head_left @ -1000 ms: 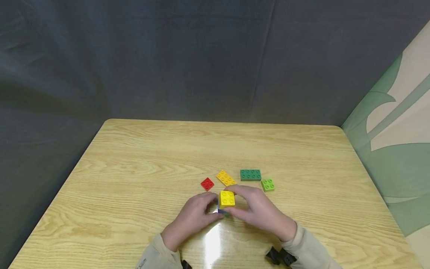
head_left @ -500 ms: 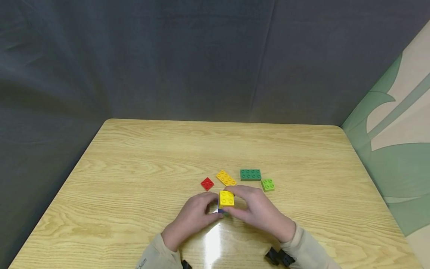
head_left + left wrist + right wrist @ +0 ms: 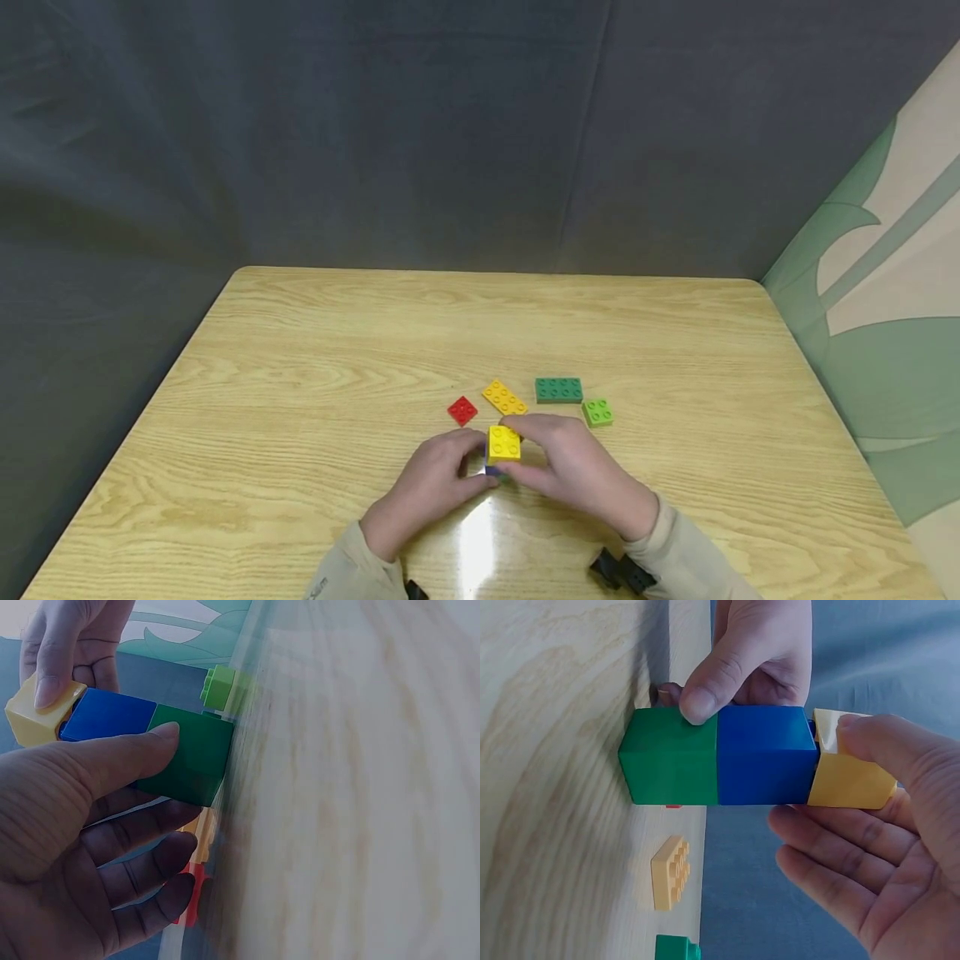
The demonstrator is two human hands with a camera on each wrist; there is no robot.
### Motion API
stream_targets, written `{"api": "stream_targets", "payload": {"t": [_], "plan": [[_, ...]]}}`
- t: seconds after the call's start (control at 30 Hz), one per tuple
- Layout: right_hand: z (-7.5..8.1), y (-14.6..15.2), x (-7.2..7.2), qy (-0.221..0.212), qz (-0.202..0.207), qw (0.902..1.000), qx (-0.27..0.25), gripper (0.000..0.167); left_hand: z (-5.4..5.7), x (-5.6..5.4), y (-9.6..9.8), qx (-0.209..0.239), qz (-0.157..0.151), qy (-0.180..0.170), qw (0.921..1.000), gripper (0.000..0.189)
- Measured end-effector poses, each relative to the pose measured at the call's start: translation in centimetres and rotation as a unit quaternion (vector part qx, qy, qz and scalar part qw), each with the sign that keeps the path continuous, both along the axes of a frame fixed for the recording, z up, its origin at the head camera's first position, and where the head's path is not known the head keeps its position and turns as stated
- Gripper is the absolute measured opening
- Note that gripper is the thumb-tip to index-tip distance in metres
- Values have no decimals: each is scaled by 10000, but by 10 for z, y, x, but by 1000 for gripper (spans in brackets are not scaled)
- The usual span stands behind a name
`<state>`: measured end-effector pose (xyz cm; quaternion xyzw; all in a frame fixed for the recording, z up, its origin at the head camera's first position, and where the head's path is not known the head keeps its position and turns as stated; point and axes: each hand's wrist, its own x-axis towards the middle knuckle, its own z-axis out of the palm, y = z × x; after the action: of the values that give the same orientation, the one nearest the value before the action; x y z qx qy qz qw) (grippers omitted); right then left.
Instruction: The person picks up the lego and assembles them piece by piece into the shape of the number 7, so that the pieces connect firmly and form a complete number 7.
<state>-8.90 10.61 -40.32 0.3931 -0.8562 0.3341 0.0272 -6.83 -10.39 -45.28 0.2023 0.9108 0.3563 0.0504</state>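
Observation:
A short tower stands on the table: a green block (image 3: pixel 671 765) at the bottom with a blue block (image 3: pixel 766 776) on it. Above them is a yellow block (image 3: pixel 503 444), slightly tilted, with a narrow gap showing blue studs between it and the blue one. My left hand (image 3: pixel 431 479) grips the green block low down, thumb on the near side and fingers behind. The right hand (image 3: pixel 581 467) pinches the yellow block between thumb and fingers. From the head view, the yellow block and my hands hide most of the tower.
Beyond the hands lie a flat red brick (image 3: pixel 462 410), a flat orange-yellow brick (image 3: pixel 505 397), a dark green brick (image 3: pixel 558 390) and a light green brick (image 3: pixel 597 412). The wooden table (image 3: pixel 300 350) ends at a dark curtain (image 3: pixel 420 150).
The right hand and the yellow block have shifted very slightly to the left. The left hand stays where it was, and the loose bricks have not moved.

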Motion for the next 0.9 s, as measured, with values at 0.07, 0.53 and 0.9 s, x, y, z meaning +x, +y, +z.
{"api": "stream_targets", "payload": {"t": [0.07, 0.53, 0.9], "plan": [[1, -1, 0, 11, 1, 10000, 9, 39, 0, 0, 0, -1, 1, -2, 10000, 39], [-6, -1, -1, -142, 90, 9996, -224, 37, 0, 0, 0, -13, 42, 11, 10000, 41], [-8, 2, -1, -142, 176, 9991, -353, 38, 0, 0, 0, -78, 69, 28, 9999, 42]]}}
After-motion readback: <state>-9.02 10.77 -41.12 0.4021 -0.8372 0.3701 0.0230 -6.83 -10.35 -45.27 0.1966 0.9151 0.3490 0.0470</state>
